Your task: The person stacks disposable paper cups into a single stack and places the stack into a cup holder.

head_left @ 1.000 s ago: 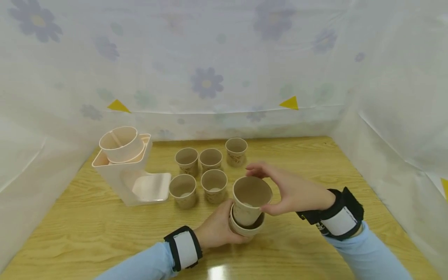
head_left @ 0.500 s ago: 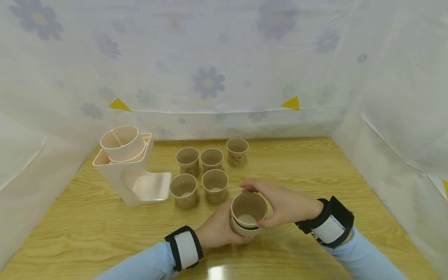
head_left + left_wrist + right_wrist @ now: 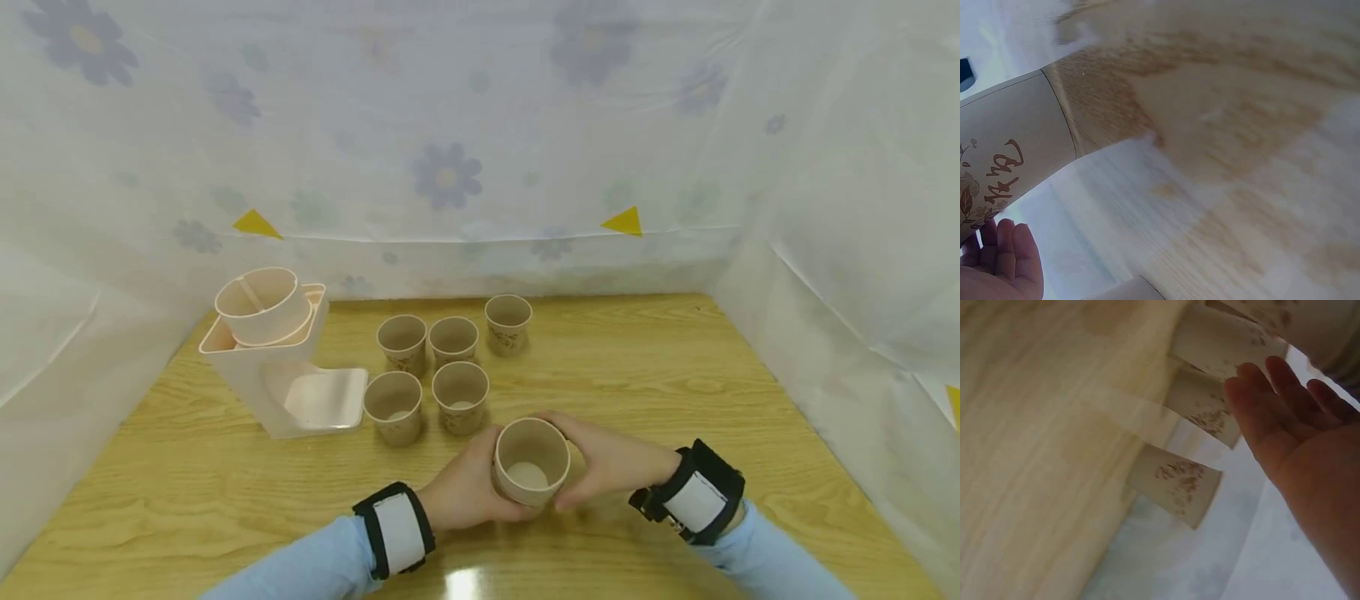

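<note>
Five cups (image 3: 461, 418) stand upright on the tabletop (image 3: 150, 500), right of the pale dispenser (image 3: 258, 375). Also right of it, but nearer you, is the cup stack (image 3: 529, 460): your left hand (image 3: 467, 490) and right hand (image 3: 613, 460) hold it, fingers curved round opposite sides.

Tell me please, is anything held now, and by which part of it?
The left grip holds the cup stack by its outer wall, left side. The right grip is beside it, fingers extended; whether it touches cannot be told.
</note>
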Demonstrator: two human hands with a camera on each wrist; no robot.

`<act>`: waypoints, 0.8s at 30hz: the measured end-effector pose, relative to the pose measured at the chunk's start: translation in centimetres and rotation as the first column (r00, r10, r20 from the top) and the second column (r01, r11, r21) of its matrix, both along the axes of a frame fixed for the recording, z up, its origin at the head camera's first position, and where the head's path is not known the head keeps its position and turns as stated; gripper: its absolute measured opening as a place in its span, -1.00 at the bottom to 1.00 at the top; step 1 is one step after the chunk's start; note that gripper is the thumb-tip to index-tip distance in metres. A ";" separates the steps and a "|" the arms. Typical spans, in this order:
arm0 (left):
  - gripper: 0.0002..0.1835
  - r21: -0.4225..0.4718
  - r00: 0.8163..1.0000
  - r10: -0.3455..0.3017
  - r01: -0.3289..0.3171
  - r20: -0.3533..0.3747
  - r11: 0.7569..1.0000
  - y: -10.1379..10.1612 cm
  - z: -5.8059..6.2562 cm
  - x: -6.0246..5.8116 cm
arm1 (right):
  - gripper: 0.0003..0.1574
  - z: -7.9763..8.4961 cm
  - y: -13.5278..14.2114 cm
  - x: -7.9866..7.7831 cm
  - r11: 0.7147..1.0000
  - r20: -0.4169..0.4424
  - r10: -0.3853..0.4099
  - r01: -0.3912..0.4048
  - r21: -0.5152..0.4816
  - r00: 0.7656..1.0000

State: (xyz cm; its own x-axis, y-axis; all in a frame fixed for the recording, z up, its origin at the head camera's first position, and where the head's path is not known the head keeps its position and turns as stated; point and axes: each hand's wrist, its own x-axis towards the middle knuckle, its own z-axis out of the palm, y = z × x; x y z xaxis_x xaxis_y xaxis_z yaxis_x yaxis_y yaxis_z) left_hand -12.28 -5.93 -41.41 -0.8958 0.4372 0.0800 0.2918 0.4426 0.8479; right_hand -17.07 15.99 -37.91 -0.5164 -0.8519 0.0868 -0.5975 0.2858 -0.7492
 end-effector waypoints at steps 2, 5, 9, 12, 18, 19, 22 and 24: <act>-0.17 0.000 1.000 -0.001 0.001 0.002 1.000 0.0 0.1 0.0 | 0.08 -1.2 -0.1 -0.3 0.999 0.056 0.016 -0.014 -0.045 0.998; -0.16 -0.005 1.000 -0.009 0.009 0.001 1.000 0.0 0.2 -0.1 | 0.03 -2.6 -0.1 -0.5 0.995 0.120 0.010 0.002 -0.096 0.993; -0.15 -0.029 1.000 -0.020 0.020 -0.012 0.999 0.0 0.4 -0.2 | 0.00 -3.5 -0.1 -0.2 0.990 0.154 -0.037 0.057 -0.131 0.987; -0.10 -0.132 0.999 -0.017 0.011 -0.044 0.991 -0.4 0.9 0.1 | -0.04 -3.8 -0.2 0.0 0.986 0.145 -0.058 0.079 -0.144 0.988; -0.15 -0.317 0.948 0.033 -0.138 -0.316 0.938 -3.5 5.2 0.5 | -0.02 -4.1 -0.5 0.1 0.985 0.147 -0.061 0.083 -0.153 0.987; -0.18 -0.328 0.921 0.060 -0.197 -0.385 0.924 -4.4 6.0 0.2 | -0.02 -4.1 -0.5 0.1 0.984 0.151 -0.063 0.087 -0.153 0.986; -0.20 -0.368 0.851 0.182 -0.393 -0.493 0.843 -7.1 7.2 -1.0 | -0.02 -4.0 -0.3 0.1 0.983 0.175 -0.079 0.106 -0.151 0.981; -0.14 -0.430 0.855 0.245 -0.454 -0.457 0.780 -8.8 7.3 -1.8 | -0.02 -4.0 -0.2 0.2 0.983 0.184 -0.085 0.113 -0.147 0.979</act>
State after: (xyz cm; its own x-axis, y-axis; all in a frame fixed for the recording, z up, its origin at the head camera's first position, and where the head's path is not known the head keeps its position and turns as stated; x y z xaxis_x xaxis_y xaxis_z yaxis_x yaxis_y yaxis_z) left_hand -14.10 -14.68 -34.16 -0.9443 0.1675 0.2832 0.2614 0.9046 0.3367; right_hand -16.85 15.77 -41.94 -0.6163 -0.7792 0.1147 -0.4271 0.2082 -0.8799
